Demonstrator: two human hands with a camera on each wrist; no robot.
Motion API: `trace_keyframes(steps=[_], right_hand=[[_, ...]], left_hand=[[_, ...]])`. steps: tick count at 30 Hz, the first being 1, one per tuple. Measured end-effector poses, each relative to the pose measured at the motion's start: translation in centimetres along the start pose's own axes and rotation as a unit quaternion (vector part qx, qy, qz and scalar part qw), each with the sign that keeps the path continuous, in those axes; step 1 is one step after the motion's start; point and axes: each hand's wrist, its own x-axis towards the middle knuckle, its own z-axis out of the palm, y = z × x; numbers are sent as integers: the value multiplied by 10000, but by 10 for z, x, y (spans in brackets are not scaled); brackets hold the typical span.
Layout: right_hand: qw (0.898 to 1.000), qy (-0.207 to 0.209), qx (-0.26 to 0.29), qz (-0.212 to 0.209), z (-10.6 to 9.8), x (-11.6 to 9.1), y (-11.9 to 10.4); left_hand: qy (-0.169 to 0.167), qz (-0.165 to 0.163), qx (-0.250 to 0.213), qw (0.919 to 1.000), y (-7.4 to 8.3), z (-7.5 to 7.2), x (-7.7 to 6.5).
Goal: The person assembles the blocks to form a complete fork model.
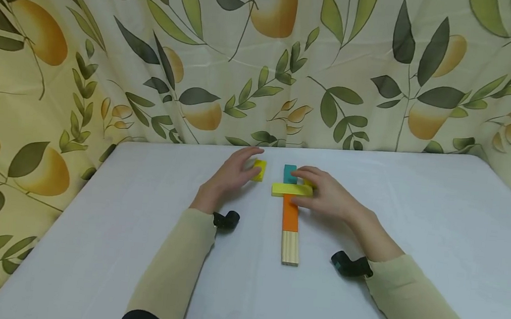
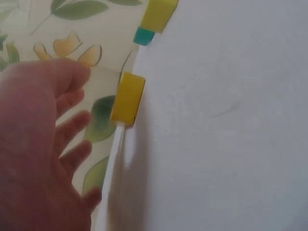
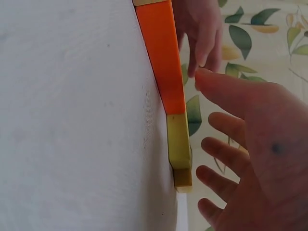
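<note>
My left hand (image 1: pixel 234 172) is beside a small yellow block (image 1: pixel 259 171), its fingers loosely bent. In the left wrist view a gap shows between those fingers and the yellow block (image 2: pixel 128 98). Over the right end of a yellow-green block (image 1: pixel 286 190) hovers my right hand (image 1: pixel 332 192), fingers spread. That block lies crosswise between a teal block (image 1: pixel 289 173) and an orange block (image 1: pixel 290 214). A plain wooden block (image 1: pixel 290 248) continues the line toward me. Another yellow block (image 3: pixel 183 180) sits at the crosswise block's end, partly hidden by my right hand in the head view.
A white-covered table (image 1: pixel 115 248) carries the blocks. Behind it hangs a leaf-and-fruit patterned cloth (image 1: pixel 250 113), close to the table's far edge. Black wrist cameras (image 1: pixel 350 265) stick out from both sleeves.
</note>
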Motion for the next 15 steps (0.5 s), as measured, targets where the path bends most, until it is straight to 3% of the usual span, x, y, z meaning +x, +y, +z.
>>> trace_keyframes(steps=[15], right_hand=[[9988,-133,-454,-143,2,-3,-3]], left_hand=[[-258,91,-196,9994,-7,0,4]])
